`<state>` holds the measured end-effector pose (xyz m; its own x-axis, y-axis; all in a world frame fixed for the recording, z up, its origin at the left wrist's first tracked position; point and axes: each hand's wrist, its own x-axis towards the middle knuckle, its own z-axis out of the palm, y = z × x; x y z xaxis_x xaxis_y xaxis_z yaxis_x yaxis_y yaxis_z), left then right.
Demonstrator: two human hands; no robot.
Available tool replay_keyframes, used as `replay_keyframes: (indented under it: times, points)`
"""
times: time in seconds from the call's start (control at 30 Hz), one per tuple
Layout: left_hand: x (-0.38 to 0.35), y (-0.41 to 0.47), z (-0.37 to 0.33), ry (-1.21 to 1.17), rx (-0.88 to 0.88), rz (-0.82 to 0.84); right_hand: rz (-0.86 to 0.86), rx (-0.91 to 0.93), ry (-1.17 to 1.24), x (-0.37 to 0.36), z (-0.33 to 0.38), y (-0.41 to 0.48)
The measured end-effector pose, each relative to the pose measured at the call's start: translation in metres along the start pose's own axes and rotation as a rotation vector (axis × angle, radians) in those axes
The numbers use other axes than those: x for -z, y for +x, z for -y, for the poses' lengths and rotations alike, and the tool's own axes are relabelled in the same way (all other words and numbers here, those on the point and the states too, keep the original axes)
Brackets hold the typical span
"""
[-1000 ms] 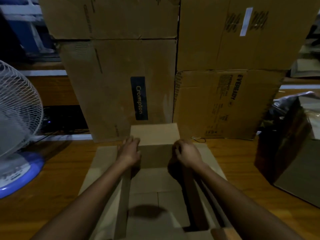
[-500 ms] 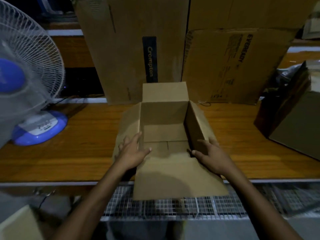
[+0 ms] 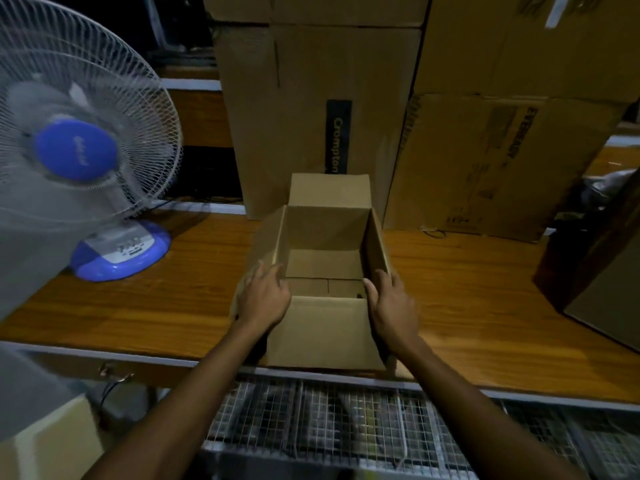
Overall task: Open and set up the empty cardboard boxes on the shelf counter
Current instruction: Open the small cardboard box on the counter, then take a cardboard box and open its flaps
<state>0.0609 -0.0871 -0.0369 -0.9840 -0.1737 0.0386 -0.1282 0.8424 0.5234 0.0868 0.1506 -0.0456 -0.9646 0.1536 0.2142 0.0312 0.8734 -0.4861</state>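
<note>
Brown corrugated card makes up the small cardboard box (image 3: 325,265), which stands open-topped on the wooden counter (image 3: 467,289), close to the counter's near edge and roughly in the middle of the view. Its far flap (image 3: 329,188) stands upright against the tall carton behind it. Its near flap (image 3: 322,330) hangs down towards the person and reaches the counter's edge. The inside of the box shows only its folded bottom panels. The left hand (image 3: 265,301) lies on the box's left flap at the near left corner, fingers loosely extended and spread, thumb by the rim, grasping nothing that can be made out. The right hand (image 3: 393,304) straddles the right wall at the near right corner, thumb inside the box and fingers down the outside, so it pinches that wall. At the far side of the counter a tall carton marked Crompton (image 3: 304,109) stands just behind the box, with an Eveready carton (image 3: 485,168) beside it on the right and more cartons stacked above. On the left stands a table fan (image 3: 79,150) with a white grille and a blue hub and base. A dark box (image 3: 595,258) sits at the right edge. Below the counter's near edge runs a wire mesh rack (image 3: 329,414).
</note>
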Motion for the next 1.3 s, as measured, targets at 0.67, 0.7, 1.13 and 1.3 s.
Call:
replay_keyframes:
  times: [0.67, 0.7, 1.13, 1.3]
  points:
    - [0.044, -0.011, -0.083, -0.098, -0.491, -0.063, 0.007, 0.138, -0.003, 0.081, 0.006, -0.009]
    - [0.046, -0.020, -0.096, -0.151, -0.536, -0.063, -0.041, 0.146, 0.024, 0.092, 0.004, -0.017]
    - [0.000, -0.176, -0.267, -0.511, -0.970, 0.019, -0.524, 0.042, 0.067, 0.245, -0.101, -0.151]
    - [-0.031, -0.239, -0.342, -0.483, -1.045, 0.059, -0.587, -0.024, 0.025, 0.315, -0.171, -0.203]
